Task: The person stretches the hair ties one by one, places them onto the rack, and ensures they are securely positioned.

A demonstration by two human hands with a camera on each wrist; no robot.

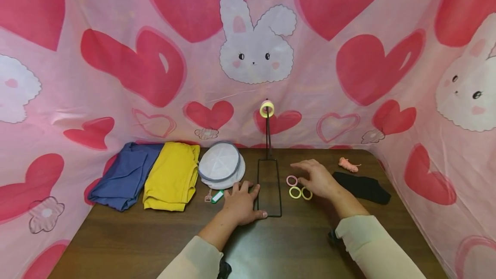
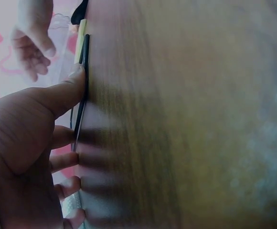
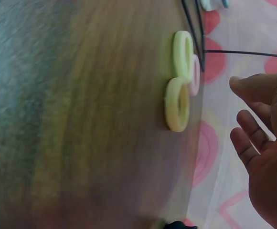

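Note:
A black wire stand (image 1: pixel 280 188) has a rectangular base on the table and a tall post, with a yellow ring (image 1: pixel 262 112) and a pink one around its upper part. My left hand (image 1: pixel 242 205) rests with spread fingers at the base's left side, its thumb pressing the front bar. In the left wrist view the thumb (image 2: pixel 64 95) lies against the black wire. My right hand (image 1: pixel 319 180) hovers with loose fingers and nothing in it. Beside it lie a pink ring (image 1: pixel 287 182) and two yellowish rings (image 3: pixel 168 112), grouped right of the base.
Left of the stand are folded blue cloth (image 1: pixel 120 175), yellow cloth (image 1: pixel 168 175), a white hat (image 1: pixel 218 162), a green tag (image 1: pixel 217 196) and a small pink tag (image 1: pixel 208 198). At right lie black cloth (image 1: pixel 362 187) and pink yarn (image 1: pixel 348 165). Patterned fabric (image 1: pixel 209 72) surrounds the table.

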